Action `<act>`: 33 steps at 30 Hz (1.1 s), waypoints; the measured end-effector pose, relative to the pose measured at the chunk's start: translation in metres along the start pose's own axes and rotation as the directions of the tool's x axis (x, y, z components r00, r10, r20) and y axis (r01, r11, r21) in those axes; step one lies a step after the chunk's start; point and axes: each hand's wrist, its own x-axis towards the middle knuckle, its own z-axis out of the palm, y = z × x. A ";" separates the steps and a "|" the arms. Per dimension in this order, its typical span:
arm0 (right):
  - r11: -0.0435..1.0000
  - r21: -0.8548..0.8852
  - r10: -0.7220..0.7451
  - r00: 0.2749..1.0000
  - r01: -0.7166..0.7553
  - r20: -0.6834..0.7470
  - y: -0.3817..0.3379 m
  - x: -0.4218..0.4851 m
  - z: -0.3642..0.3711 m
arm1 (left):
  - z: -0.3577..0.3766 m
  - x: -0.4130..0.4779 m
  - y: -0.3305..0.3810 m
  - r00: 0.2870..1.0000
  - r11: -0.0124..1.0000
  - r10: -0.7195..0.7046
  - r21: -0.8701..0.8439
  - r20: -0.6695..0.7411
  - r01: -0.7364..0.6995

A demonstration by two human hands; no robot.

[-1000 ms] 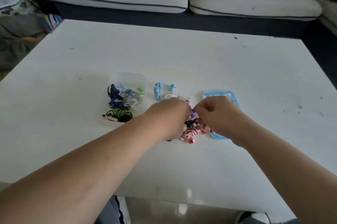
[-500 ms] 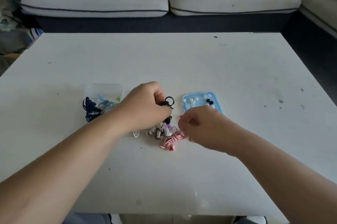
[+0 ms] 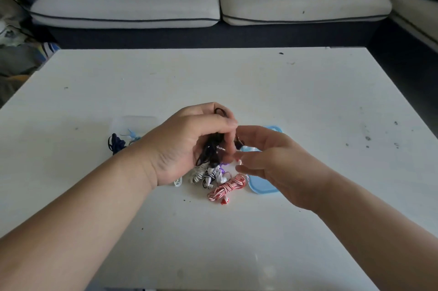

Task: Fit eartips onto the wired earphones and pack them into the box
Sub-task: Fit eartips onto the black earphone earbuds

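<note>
white table point(image 3: 308, 101), earphone coils point(image 3: 226, 187) under left hand point(image 3: 184, 146) gripping black earphones point(image 3: 212, 148), right hand point(image 3: 279, 162) spread.

Since the earlier frames, the left hand point(image 3: 187, 146) had lifted off the table and turned its palm inward. It gripped the black earphones point(image 3: 212, 146), which had been raised clear of the pile. The right hand point(image 3: 272, 160) had left the red-and-white earphones point(image 3: 227, 187), where it was pinching half a second before. It had risen beside the left hand with its fingers uncurled and extended. In that position it covered most of the blue lid point(image 3: 263, 187), hiding the eartips that were visible earlier. The striped earphones point(image 3: 208, 174), previously under the left hand, were exposed.
</note>
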 end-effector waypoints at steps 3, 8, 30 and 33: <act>0.988 0.150 0.004 0.991 -0.024 0.137 -0.004 -0.004 0.003 | 0.000 0.002 -0.003 1.000 0.998 0.021 -0.063 -0.020 -0.022; 0.965 0.257 0.009 0.982 -0.058 0.187 -0.013 -0.009 0.005 | 0.005 0.002 -0.001 0.999 0.988 -0.001 -0.152 -0.048 -0.007; 0.993 0.033 -0.105 0.974 0.114 -0.202 -0.014 -0.009 0.005 | 0.002 0.011 -0.025 0.915 0.907 0.194 0.420 -0.354 -0.029; 0.890 -0.435 -0.248 0.946 0.138 -0.208 -0.011 -0.011 0.008 | 0.004 0.010 -0.026 0.918 0.820 0.249 0.571 -0.308 -0.031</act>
